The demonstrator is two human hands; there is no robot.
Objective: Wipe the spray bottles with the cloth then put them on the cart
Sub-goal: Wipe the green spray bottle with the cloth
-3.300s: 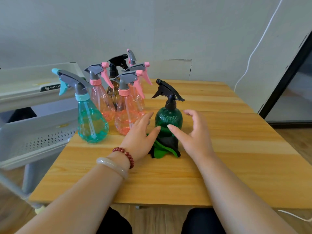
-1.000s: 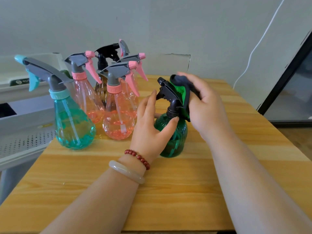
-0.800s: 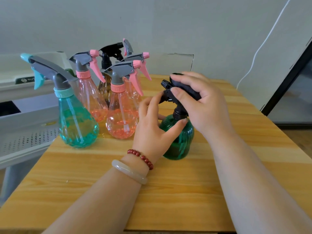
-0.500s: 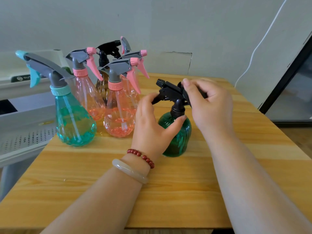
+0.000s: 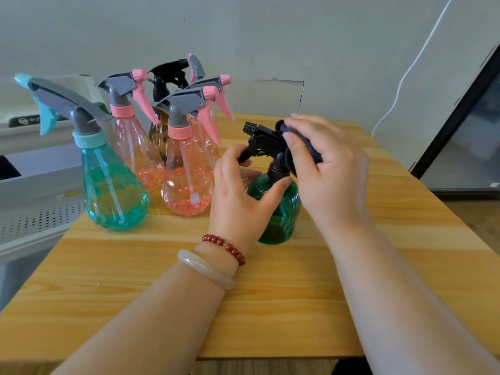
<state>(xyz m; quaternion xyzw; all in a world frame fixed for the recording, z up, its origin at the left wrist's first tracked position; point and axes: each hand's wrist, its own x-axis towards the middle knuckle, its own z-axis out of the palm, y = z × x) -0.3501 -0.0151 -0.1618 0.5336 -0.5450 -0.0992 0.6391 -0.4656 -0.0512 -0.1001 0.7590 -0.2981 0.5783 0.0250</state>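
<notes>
**Wooden table by a grey wall: spray bottles, one under the cloth**

Wooden table (image 5: 270, 307), pale grain, set close to a plain grey wall (image 5: 270, 36).

1. Green spray bottle (image 5: 284, 212): upright on the table, near its middle. Its black trigger head (image 5: 258, 138) has the nozzle pointing left.
2. Left hand (image 5: 240, 196): grips the green spray bottle at the shoulder. The thumb lies on the near side by the neck and the fingers curl round the far side beneath the trigger lever. The wrist carries a red bead bracelet (image 5: 224, 246) and a pale bangle (image 5: 205, 269).
3. Right hand (image 5: 330, 169): fingers curled round a dark cloth (image 5: 304, 147), holding it bunched against the back of the black trigger head and the neck.
4. Teal bottle (image 5: 113, 196): upright at the table's left edge, with a grey and teal head.
5. Pink bottles, three: front (image 5: 186, 185), left (image 5: 135, 152) and rear (image 5: 208, 136). All stand upright in a tight cluster between the teal bottle and the green one.
6. Brown bottle (image 5: 158, 131): has a black head and stands behind the pink ones, mostly hidden.
7. Cart (image 5: 35, 190): grey, with a perforated tray, just beside the table's left edge.
8. White cable (image 5: 414, 60): runs down the wall at the right.
</notes>
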